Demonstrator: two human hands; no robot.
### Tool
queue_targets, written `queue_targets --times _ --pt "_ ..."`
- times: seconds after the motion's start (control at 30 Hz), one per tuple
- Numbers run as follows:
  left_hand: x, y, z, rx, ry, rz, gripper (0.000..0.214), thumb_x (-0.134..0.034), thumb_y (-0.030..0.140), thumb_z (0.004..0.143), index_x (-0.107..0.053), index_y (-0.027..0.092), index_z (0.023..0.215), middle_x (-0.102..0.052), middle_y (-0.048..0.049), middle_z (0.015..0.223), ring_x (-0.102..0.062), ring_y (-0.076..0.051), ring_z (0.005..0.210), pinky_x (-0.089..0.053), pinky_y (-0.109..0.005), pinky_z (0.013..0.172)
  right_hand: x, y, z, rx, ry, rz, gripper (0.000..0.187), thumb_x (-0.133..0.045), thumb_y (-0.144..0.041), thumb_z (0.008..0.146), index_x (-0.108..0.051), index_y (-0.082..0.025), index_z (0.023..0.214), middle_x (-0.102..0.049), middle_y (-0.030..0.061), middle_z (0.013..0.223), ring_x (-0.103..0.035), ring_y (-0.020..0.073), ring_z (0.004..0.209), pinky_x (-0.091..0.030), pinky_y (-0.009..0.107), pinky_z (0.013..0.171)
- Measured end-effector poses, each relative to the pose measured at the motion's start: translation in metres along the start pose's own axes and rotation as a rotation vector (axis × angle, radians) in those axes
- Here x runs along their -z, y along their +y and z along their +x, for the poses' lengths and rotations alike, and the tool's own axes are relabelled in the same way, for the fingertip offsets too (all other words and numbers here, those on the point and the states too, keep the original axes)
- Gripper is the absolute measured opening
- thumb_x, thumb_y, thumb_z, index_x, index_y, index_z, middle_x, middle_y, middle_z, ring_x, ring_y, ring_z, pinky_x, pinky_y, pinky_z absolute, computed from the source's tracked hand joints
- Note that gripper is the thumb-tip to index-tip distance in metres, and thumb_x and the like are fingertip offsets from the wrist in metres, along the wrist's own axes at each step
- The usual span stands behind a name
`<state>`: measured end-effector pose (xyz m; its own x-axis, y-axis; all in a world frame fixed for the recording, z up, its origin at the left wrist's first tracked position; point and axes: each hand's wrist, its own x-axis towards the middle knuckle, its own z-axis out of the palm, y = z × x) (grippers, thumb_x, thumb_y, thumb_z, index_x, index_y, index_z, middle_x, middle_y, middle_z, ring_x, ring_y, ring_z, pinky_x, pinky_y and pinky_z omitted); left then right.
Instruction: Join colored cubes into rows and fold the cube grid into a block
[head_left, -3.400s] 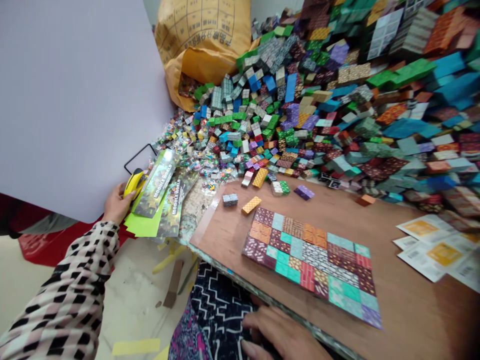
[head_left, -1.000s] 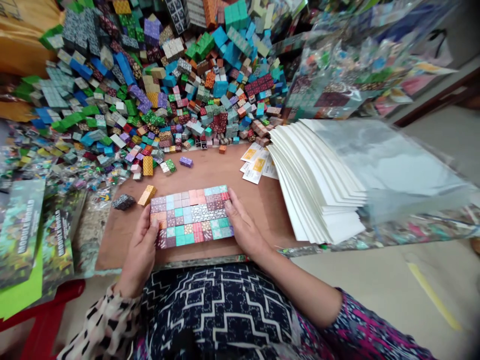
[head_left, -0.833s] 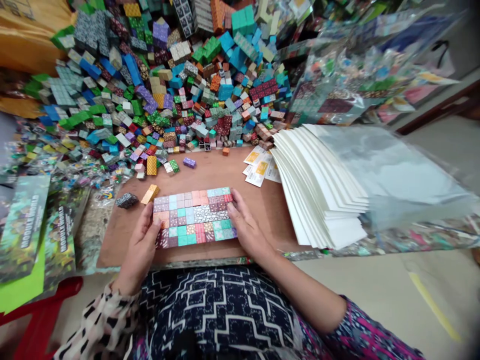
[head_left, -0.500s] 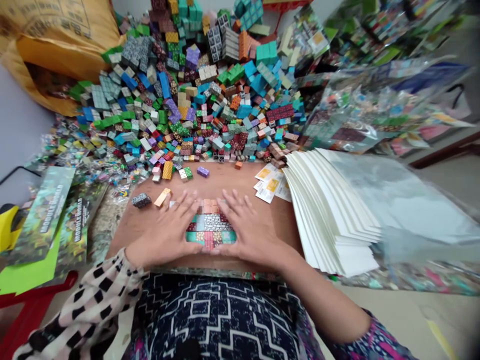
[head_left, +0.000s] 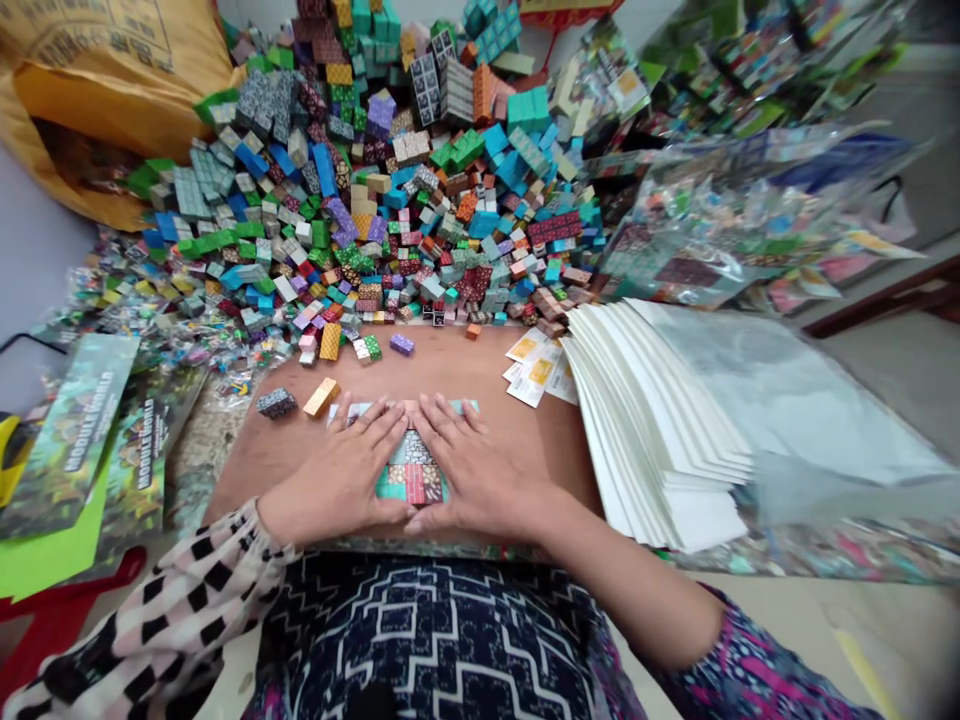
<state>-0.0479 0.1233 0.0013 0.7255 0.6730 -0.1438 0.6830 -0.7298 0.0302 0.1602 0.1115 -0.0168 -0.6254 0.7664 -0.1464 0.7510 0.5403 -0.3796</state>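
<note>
Both hands lie flat, fingers stretched out, over a block of small patterned cubes laid close together on the brown board. My left hand rests on the left part of it, palm down. On the right part lies my right hand, its fingertips close to those of the left. Teal, red, brown and grey stone-like faces show between the hands; the rest is covered. Left of them are a tan brick and a dark grey speckled brick.
A large heap of coloured bricks fills the back. White paper slips and a fanned stack of white sheets lie to the right. Printed cards are at the left, a yellow sack behind. The brown board is beneath my hands.
My two hands have come closer together over the cubes, so a narrower strip shows between them. The view has shifted slightly.
</note>
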Motion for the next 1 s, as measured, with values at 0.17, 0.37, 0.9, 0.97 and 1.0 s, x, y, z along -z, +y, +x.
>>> queue_targets --times 0.17,0.37,0.9,0.97,1.0 --pt "-0.003 0.001 0.000 0.034 0.021 0.015 0.093 -0.043 0.071 0.078 -0.031 0.008 0.145 -0.035 -0.0183 0.150 -0.026 -0.033 0.141 0.007 -0.054 0.115 0.008 0.006 0.013 0.037 -0.047 0.024 0.132 -0.075 -0.066 0.055 -0.011 -0.001 0.151 -0.003 0.0243 0.154 0.000 0.0392 0.143 -0.004 0.056 0.117" --pt "-0.006 -0.002 -0.001 -0.006 0.019 0.032 0.086 -0.041 0.067 0.083 -0.034 0.008 0.144 -0.038 -0.0180 0.149 -0.028 -0.030 0.141 0.014 -0.050 0.115 0.003 0.009 0.018 0.056 0.004 0.087 0.124 -0.076 -0.056 0.057 -0.017 0.001 0.149 -0.022 0.0254 0.152 -0.018 0.0372 0.142 -0.003 0.054 0.117" --pt "0.005 -0.021 0.001 0.063 -0.063 0.022 0.123 -0.053 0.084 0.057 -0.021 0.009 0.148 -0.022 -0.0252 0.154 -0.015 -0.043 0.142 0.005 -0.062 0.111 0.024 0.035 -0.006 -0.105 -0.094 0.107 0.136 -0.075 -0.072 0.049 -0.010 -0.011 0.153 0.006 0.0216 0.155 0.007 0.0417 0.142 0.002 0.062 0.113" --pt "0.004 -0.022 0.002 0.061 -0.083 0.011 0.118 -0.056 0.080 0.058 -0.022 0.011 0.148 -0.029 -0.0234 0.152 -0.020 -0.043 0.141 0.004 -0.062 0.112 0.020 0.033 -0.007 -0.095 -0.111 0.089 0.134 -0.077 -0.068 0.050 -0.014 -0.010 0.152 0.004 0.0217 0.156 0.006 0.0422 0.142 0.001 0.061 0.113" --pt "0.004 -0.023 0.002 0.057 -0.094 0.004 0.116 -0.057 0.078 0.060 -0.023 0.011 0.147 -0.032 -0.0227 0.151 -0.022 -0.042 0.140 0.004 -0.062 0.112 0.019 0.031 -0.007 -0.096 -0.117 0.080 0.132 -0.077 -0.067 0.051 -0.014 -0.010 0.152 0.001 0.0212 0.156 0.006 0.0420 0.142 0.001 0.061 0.114"
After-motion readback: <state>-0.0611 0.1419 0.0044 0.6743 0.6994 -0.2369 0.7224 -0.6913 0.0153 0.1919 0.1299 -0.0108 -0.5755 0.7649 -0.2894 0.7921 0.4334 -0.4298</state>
